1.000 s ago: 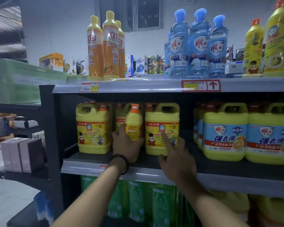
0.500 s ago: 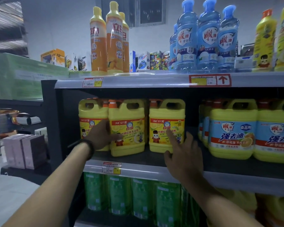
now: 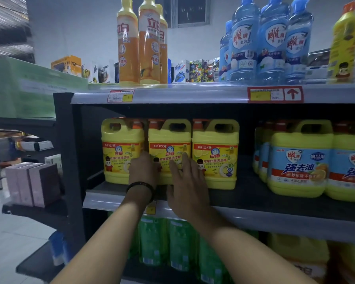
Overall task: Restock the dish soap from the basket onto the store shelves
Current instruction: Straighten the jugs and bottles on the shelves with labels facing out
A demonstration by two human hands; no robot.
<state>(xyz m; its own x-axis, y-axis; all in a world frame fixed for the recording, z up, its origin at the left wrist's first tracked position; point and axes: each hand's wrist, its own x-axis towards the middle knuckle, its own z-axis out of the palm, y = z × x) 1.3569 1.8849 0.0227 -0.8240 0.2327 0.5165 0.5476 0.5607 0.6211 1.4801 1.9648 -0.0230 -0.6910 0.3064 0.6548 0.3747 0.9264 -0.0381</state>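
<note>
Middle jug (image 3: 169,138): squat, glossy yellow plastic, moulded handle, standing mid-row on the dark shelf (image 3: 246,193).
Right hand (image 3: 186,181): we see fingers (image 3: 185,158) spread flat on its label.
Left hand (image 3: 142,173): at the jug's left edge — curl we cannot tell.

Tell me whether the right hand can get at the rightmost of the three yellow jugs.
Probably yes: the right hand lies just beside that jug, with nothing between them.

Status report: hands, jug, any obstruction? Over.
Hands: left hand and right hand flat against middle yellow jug. Jug upright on middle shelf, between left jug and right jug. No obstruction seen.
</note>
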